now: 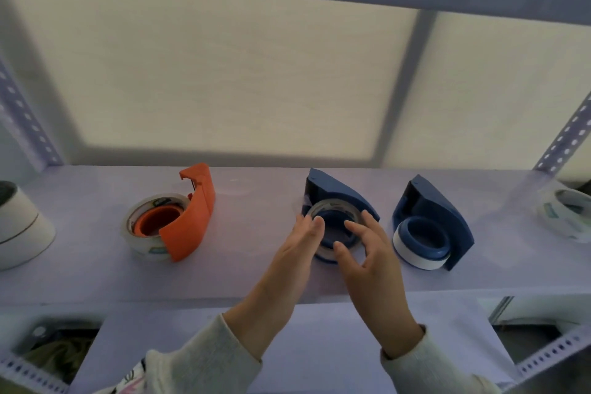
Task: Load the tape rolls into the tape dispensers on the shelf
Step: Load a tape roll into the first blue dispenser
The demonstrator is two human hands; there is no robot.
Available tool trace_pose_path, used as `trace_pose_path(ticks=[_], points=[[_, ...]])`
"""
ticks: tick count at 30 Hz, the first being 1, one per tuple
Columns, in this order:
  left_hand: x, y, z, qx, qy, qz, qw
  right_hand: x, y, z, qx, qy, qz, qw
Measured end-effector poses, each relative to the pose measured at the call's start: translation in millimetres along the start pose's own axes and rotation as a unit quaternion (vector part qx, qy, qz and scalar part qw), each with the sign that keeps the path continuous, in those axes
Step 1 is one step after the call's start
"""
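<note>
Left hand (303, 238): fingers straight and together, tips resting against the left rim of the clear tape roll (332, 211). Right hand (367, 253): fingers spread and loosely curved, thumb and forefinger over the roll's near right edge, real contact hard to tell. Roll seated around the hub of the middle blue dispenser (339, 192), lying flat on the shelf (249, 233), between both hands. Orange dispenser (192, 224) with clear roll to the left; second blue dispenser (438, 217) with white roll just right.
</note>
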State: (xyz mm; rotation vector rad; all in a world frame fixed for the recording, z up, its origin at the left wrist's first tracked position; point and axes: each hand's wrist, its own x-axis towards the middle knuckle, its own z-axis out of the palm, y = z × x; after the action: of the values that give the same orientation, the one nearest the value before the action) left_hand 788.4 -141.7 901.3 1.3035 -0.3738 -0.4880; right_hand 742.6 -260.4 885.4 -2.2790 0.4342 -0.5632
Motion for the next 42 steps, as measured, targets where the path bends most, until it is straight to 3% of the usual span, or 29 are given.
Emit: trace_pose_path(ticks=[7, 10, 14, 16, 22, 25, 30, 36, 42], points=[[7, -11, -4, -0.053, 0.014, -0.050, 0.997, 6, 13, 9, -0.027, -0.050, -0.015, 0.998], [10, -9, -9, -0.005, 0.030, -0.050, 0.998, 6, 17, 10, -0.050, -0.040, -0.054, 0.996], [23, -7, -26, 0.102, 0.145, -0.066, 0.982, 12, 22, 8, -0.055, -0.050, -0.076, 0.994], [26, -6, -32, 0.148, 0.158, -0.061, 0.974, 13, 22, 4, -0.037, -0.065, -0.081, 0.994], [33, 7, -36, 0.129, 0.108, -0.054, 0.984, 15, 19, -22, 0.127, -0.129, -0.010, 0.984], [30, 21, -34, 0.117, 0.097, -0.022, 0.988, 16, 18, -33, 0.229, -0.169, 0.053, 0.957], [22, 44, -41, 0.202, 0.011, -0.003, 0.979, 13, 10, -35, 0.340, -0.221, 0.116, 0.907], [17, 65, -66, 0.281, -0.040, -0.017, 0.959, 5, 0, -29, 0.404, -0.274, 0.162, 0.858], [12, 75, -76, 0.349, -0.125, -0.064, 0.926, 2, 2, -27, 0.415, -0.285, 0.158, 0.850]])
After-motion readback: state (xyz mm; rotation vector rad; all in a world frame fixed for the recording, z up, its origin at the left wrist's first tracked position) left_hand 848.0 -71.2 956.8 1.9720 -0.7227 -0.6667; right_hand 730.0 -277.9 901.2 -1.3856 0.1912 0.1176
